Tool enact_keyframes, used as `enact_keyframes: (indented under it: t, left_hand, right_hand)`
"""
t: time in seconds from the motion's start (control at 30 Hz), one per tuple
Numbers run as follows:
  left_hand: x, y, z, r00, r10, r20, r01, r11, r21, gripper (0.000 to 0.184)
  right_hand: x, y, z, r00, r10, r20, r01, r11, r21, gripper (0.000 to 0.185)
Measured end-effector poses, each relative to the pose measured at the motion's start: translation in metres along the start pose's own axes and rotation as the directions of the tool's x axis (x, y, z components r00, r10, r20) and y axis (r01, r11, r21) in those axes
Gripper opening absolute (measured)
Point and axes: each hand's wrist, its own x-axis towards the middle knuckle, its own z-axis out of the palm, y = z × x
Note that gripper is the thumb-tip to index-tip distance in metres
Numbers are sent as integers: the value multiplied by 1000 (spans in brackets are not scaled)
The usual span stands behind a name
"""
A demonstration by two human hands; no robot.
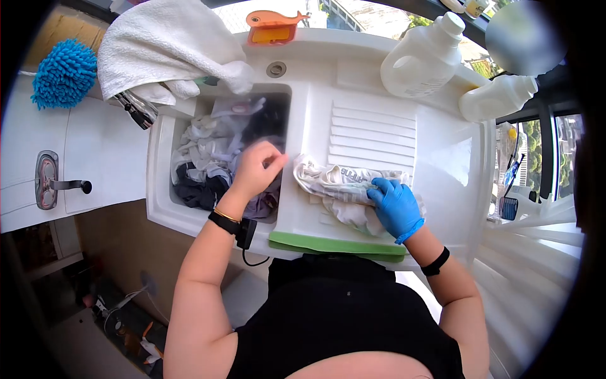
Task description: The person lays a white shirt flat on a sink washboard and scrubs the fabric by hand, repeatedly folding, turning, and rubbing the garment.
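Observation:
My left hand (pixel 260 165), bare, hovers over the right side of the sink basin (pixel 158 161), fingers curled in with the thumb near the index finger; whether anything small is between them is hidden. Beneath it, white and dark clothes (pixel 205 151) fill the basin. My right hand (pixel 396 205) wears a blue glove and grips the right part of a wet white garment (pixel 341 183) with grey lettering. That garment lies bunched on the ridged washboard (pixel 372 132), its left end close to the basin's edge.
A green strip (pixel 338 246) runs along the sink's front edge. Two white bottles (pixel 423 60) (pixel 499 98) stand at the back right. A white towel (pixel 167 47) hangs over the faucet at back left, beside a blue microfibre duster (pixel 63 72). An orange whale-shaped holder (pixel 273 28) is at the back.

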Motion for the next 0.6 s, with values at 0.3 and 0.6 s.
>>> enact_keyframes:
  t: [0.3, 0.6]
  left_hand:
    - [62, -179, -5, 797, -604, -14, 274, 382, -882, 22]
    - [87, -204, 11, 835, -492, -246, 404, 852, -333, 38]
  right_hand:
    - [-18, -13, -6, 980, 149, -128, -120, 970, 213, 24]
    - [-25, -24, -12, 973, 178, -150, -133, 954, 270, 18]
